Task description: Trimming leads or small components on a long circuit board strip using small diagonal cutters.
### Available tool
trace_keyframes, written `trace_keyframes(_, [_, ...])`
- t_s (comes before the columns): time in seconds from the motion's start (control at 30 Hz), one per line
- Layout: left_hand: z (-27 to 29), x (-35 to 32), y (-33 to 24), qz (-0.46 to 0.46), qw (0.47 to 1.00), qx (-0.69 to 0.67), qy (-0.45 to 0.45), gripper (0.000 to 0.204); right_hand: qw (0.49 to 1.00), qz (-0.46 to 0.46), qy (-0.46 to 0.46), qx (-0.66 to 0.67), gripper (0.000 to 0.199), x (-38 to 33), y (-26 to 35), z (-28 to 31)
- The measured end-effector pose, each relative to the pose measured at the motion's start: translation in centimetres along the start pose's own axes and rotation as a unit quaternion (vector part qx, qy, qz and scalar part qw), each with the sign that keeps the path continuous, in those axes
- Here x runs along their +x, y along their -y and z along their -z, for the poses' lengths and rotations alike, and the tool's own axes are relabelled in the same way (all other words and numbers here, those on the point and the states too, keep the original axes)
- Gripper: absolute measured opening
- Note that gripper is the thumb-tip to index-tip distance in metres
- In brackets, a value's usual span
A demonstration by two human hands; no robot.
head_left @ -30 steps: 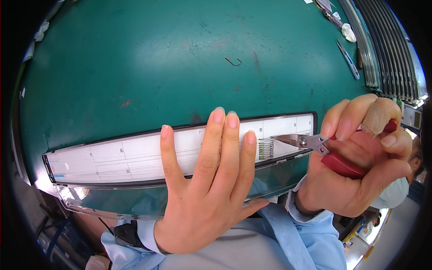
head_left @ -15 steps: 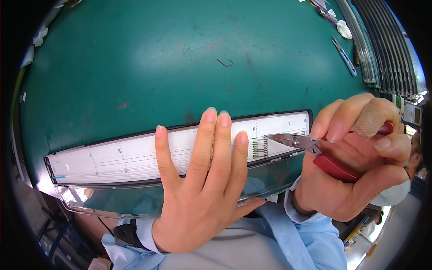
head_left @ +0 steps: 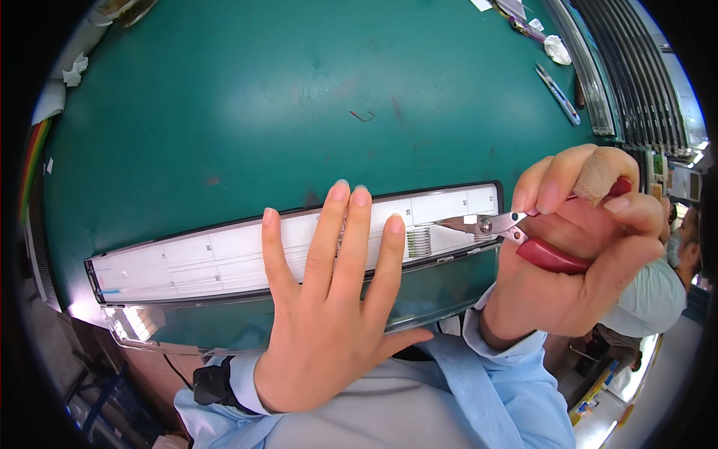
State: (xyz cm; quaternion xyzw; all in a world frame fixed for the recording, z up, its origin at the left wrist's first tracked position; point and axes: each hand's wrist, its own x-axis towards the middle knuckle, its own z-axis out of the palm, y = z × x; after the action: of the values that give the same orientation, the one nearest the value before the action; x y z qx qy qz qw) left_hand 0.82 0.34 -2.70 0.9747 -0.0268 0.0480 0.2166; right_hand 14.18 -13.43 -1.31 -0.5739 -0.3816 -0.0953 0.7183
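My left hand lies flat with fingers spread across a white card marked with ruled lines and a scale. This card sits in a long, narrow black case. Thin pale lines run along it, and a row of small dark hooks lies to the right of my fingers. Red-handled cutting pliers are gripped in my right hand, their slim tips pointing left over the card, just above the hooks. A tan wrap covers one finger of that hand. Whether the tips touch anything is too small to tell.
A single reddish hook lies on the green tabletop. A clear lid extends along the case's near side. At the far right are a blue utility knife, crumpled tissue and stacked long cases. Another person is behind at right.
Most of the scene has shifted slightly left in view. The pliers stay over the card near the hooks, and a small white patch now shows at their jaws. My left hand remains flat.
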Motion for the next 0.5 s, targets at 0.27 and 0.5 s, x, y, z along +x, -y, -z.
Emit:
trace_keyframes(0.27, [2.6,-1.4,-0.5,0.030,0.920,-0.385,-0.069,0.063,0.937,-0.125,-0.141,0.295,0.023,1.7,2.0,-0.6])
trace_keyframes(0.5, [4.1,-2.4,-1.4,0.179,0.780,-0.599,-0.024,0.018,0.910,-0.177,-0.104,0.360,0.024,1.6,1.7,-1.4])
